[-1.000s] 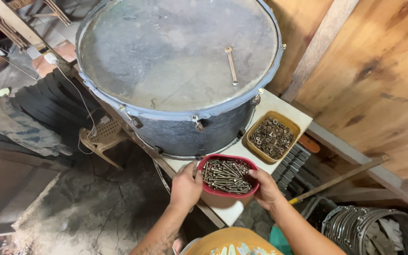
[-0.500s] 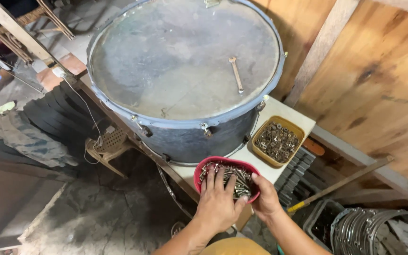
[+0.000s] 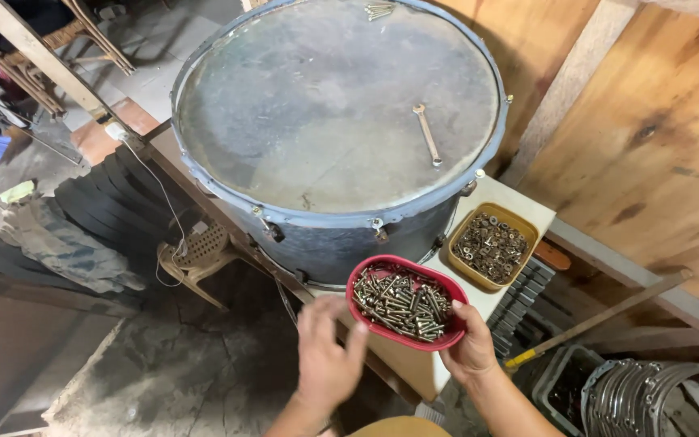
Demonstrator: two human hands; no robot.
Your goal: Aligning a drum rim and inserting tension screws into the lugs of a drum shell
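Observation:
My right hand (image 3: 471,344) grips the near right rim of a red oval tray (image 3: 366,277) filled with several metal bolts (image 3: 402,303). Just left of the tray and a little nearer to me hovers my left hand (image 3: 325,360), fingers spread, holding nothing that I can see. Behind the tray stands a large blue-rimmed drum (image 3: 317,121) with a grey skin. A wrench (image 3: 428,134) lies on the skin at the right. Right of the drum sits a yellow tray (image 3: 530,228) of small nuts and washers.
Both trays rest on a white bench top (image 3: 511,198) against a wooden wall (image 3: 657,137). Metal hoops (image 3: 649,396) lie in a bin at the lower right, and a long wooden-handled tool (image 3: 600,317) leans nearby. A plastic stool (image 3: 196,251) stands on the floor at left.
My left hand has come off the bolts in the red tray and pulled back to the left. The view has shifted, so the drum now sits further right and higher.

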